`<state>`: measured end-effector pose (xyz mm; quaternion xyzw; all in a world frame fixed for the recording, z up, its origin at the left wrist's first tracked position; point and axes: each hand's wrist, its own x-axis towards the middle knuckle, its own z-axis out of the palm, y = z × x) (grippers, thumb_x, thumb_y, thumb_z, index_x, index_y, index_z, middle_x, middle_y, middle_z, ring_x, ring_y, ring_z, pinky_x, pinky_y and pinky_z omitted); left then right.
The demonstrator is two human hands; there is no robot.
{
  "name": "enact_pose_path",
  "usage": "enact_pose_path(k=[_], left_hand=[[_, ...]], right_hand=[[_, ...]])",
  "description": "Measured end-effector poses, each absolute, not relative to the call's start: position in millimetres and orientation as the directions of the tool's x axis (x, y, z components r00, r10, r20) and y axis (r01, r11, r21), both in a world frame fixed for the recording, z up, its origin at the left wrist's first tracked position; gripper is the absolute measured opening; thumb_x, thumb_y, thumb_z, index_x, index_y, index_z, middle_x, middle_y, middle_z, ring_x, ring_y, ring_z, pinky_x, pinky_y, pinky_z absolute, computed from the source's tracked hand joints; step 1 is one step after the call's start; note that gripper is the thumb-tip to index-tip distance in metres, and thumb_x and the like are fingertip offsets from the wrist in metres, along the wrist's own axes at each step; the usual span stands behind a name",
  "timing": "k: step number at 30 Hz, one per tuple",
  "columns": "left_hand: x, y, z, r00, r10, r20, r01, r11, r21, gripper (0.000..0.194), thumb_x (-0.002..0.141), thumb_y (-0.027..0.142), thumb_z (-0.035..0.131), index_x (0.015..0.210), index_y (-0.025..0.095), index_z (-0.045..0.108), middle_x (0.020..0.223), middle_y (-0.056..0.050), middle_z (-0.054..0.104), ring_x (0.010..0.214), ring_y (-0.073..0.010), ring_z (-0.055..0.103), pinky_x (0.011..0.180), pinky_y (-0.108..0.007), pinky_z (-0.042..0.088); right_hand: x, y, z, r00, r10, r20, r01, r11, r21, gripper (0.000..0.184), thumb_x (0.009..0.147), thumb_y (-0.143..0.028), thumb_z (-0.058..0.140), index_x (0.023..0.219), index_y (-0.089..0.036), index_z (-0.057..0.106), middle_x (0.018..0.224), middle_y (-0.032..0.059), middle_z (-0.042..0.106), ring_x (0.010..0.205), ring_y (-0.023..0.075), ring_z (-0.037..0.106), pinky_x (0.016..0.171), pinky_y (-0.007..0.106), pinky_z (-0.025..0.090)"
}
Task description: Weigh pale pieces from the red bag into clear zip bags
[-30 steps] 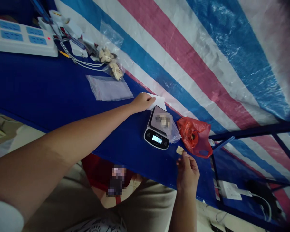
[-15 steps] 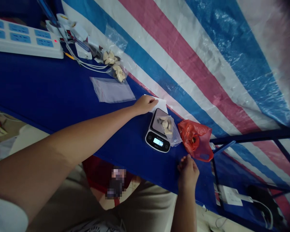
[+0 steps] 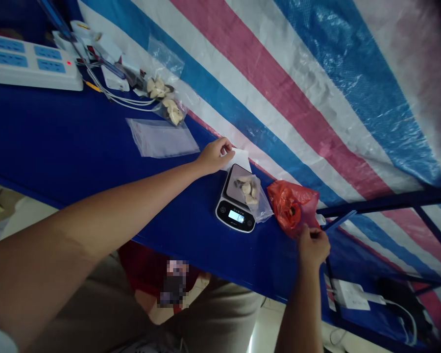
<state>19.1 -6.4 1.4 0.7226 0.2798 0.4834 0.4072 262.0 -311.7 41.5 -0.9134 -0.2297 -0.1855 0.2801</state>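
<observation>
A digital kitchen scale (image 3: 235, 215) with a lit display sits on the blue table. On its pan rests a clear plastic bag (image 3: 250, 192) holding pale, dried-looking slices, its loose end hanging over the right side. My left hand (image 3: 216, 156) is behind the scale over a white paper (image 3: 241, 159), thumb and forefinger slightly apart. A red plastic bag (image 3: 287, 208) lies right of the scale with its mouth crumpled around dark contents I cannot make out. The fingers of my right hand (image 3: 314, 246) are closed at the near edge of this red bag.
Clear empty bags (image 3: 161, 138) lie flat at left. Behind them are two filled bags of pale slices (image 3: 172, 112). A power strip (image 3: 33, 63), chargers and cables occupy the far left. A striped tarp wall (image 3: 264, 88) borders the back; a dark metal frame (image 3: 389, 203) stands at right.
My right hand has moved right and forward onto the red bag's edge. The left thumb and forefinger have parted slightly over the paper. The view has shifted a little.
</observation>
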Motion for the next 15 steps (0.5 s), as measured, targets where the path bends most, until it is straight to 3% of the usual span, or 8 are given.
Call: enact_pose_path(k=[2, 4, 6, 11, 15], left_hand=[[19.0, -6.7, 1.4, 0.388, 0.797, 0.463, 0.02, -0.509, 0.861, 0.007, 0.084, 0.025, 0.06, 0.086, 0.02, 0.054, 0.087, -0.001, 0.065, 0.077, -0.0141, 0.056, 0.071, -0.029, 0.045], [18.6, -6.9, 2.0, 0.398, 0.798, 0.452, 0.025, -0.502, 0.865, 0.007, 0.083, 0.024, 0.06, 0.085, 0.02, 0.054, 0.086, -0.001, 0.064, 0.076, -0.0141, 0.056, 0.071, -0.029, 0.044], [17.8, -7.2, 3.0, 0.406, 0.799, 0.444, 0.024, -0.495, 0.868, 0.006, 0.082, 0.022, 0.059, 0.085, 0.02, 0.054, 0.085, -0.001, 0.064, 0.076, -0.014, 0.057, 0.071, -0.03, 0.044], [16.2, -8.5, 4.9, 0.429, 0.798, 0.424, 0.023, -0.478, 0.878, 0.005, 0.082, 0.021, 0.058, 0.085, 0.02, 0.054, 0.083, -0.001, 0.064, 0.075, -0.0141, 0.057, 0.069, -0.029, 0.043], [16.2, -8.6, 4.5, 0.437, 0.803, 0.405, 0.028, -0.462, 0.886, 0.005, 0.082, 0.022, 0.058, 0.085, 0.02, 0.055, 0.083, -0.001, 0.065, 0.074, -0.014, 0.057, 0.068, -0.029, 0.042]], right_hand=[[292.2, -296.5, 46.0, 0.783, 0.509, 0.357, 0.608, -0.748, -0.268, 0.024, 0.081, -0.04, 0.058, 0.091, -0.019, 0.065, 0.091, 0.0131, 0.072, 0.087, 0.0296, 0.067, 0.083, 0.04, 0.05], [312.3, -279.0, 44.0, 0.746, 0.634, 0.203, 0.665, -0.726, -0.178, 0.043, 0.084, -0.04, 0.058, 0.116, -0.013, 0.066, 0.109, 0.0184, 0.072, 0.103, 0.0335, 0.067, 0.091, 0.043, 0.05], [322.4, -264.5, 37.4, 0.723, 0.684, 0.095, 0.69, -0.709, -0.142, 0.051, 0.085, -0.04, 0.058, 0.127, -0.012, 0.064, 0.114, 0.0194, 0.071, 0.109, 0.0349, 0.067, 0.094, 0.044, 0.049], [329.1, -251.6, 21.9, 0.704, 0.704, 0.091, 0.708, -0.688, -0.158, 0.047, 0.089, -0.04, 0.052, 0.125, -0.014, 0.067, 0.117, 0.0189, 0.07, 0.115, 0.0345, 0.064, 0.1, 0.046, 0.046], [339.0, -250.0, 19.1, 0.707, 0.701, 0.094, 0.701, -0.676, -0.225, 0.052, 0.085, -0.055, 0.059, 0.117, -0.016, 0.071, 0.107, 0.0159, 0.074, 0.105, 0.0343, 0.068, 0.094, 0.045, 0.051]])
